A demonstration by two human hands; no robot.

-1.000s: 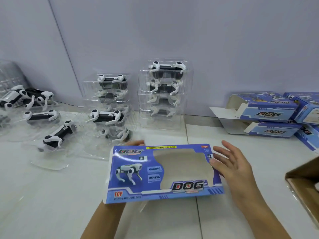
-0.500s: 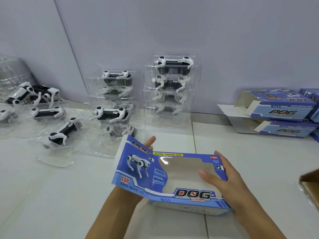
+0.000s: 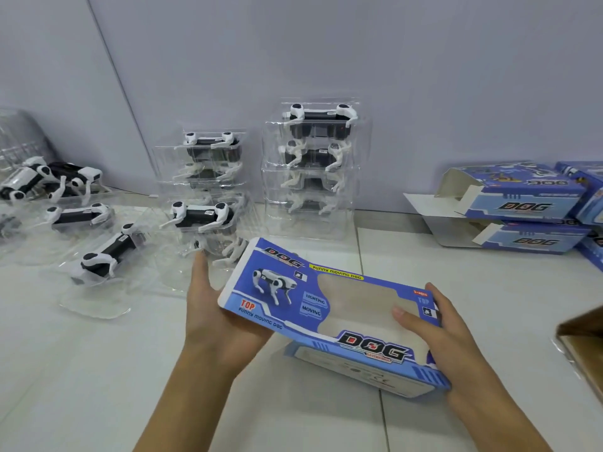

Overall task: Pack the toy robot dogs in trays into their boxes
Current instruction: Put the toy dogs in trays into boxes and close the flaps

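At far left, loose toy robot dogs are seen lying in clear trays on the white floor, with two stacks of trayed dogs set against the wall behind. In the centre a blue windowed box is held tilted above the floor: its left end is cradled by the left hand, fingers curled underneath, and its right end is gripped by the right hand, thumb pressed on the window. At right, open boxes are stacked beside the wall.

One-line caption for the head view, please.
Both hands, left hand and right hand, hold an empty blue windowed box above the white floor; trayed toy dogs stand stacked behind.
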